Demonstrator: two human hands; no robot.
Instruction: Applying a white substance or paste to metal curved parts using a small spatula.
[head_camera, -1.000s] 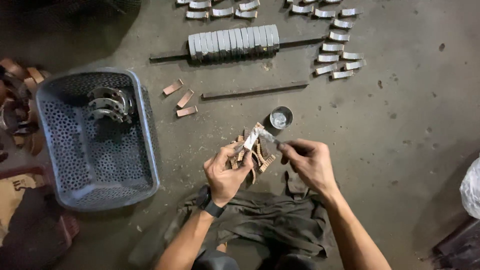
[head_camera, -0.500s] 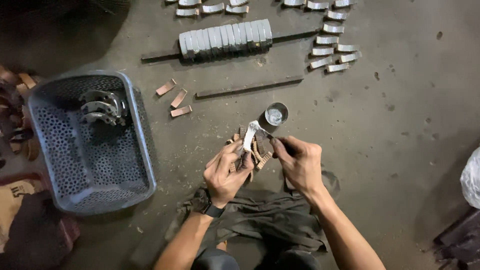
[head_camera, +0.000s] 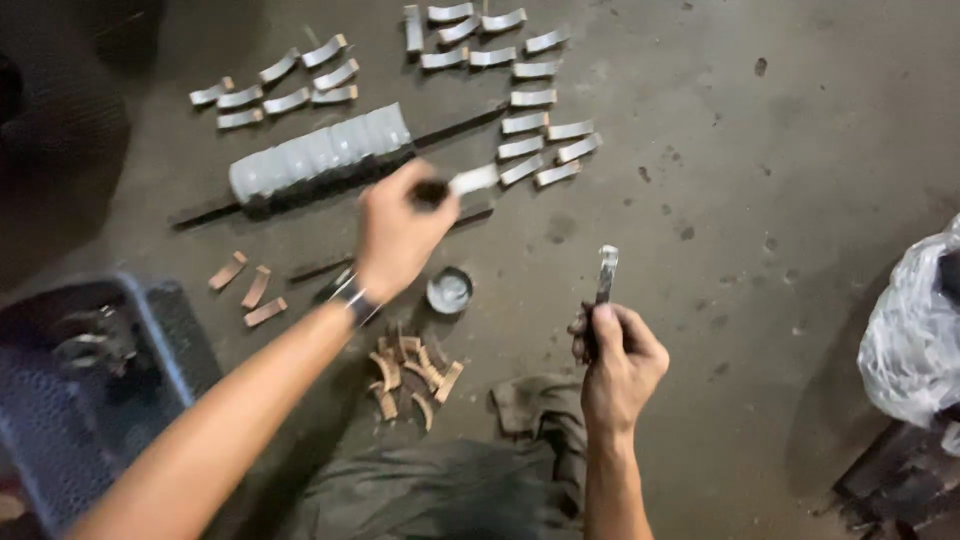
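Left hand (head_camera: 398, 232) clenched on curved grey metal shell (head_camera: 472, 180) above concrete floor (head_camera: 760, 150), right hand (head_camera: 617, 360) grasping slim metal tool (head_camera: 605, 278), small round tin (head_camera: 449, 291) between them

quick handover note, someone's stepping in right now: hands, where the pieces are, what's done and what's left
Left hand: stretched forward, fingers pinching one silver curved piece beside the silver rows on the floor.
Right hand: closed around a small brush, bristles up.
Small tin sits between the hands.
Done: many silver pieces laid in rows, plus a packed stack on a rod.
Left: the brown pile near the knees and three brown pieces by the blue basket.
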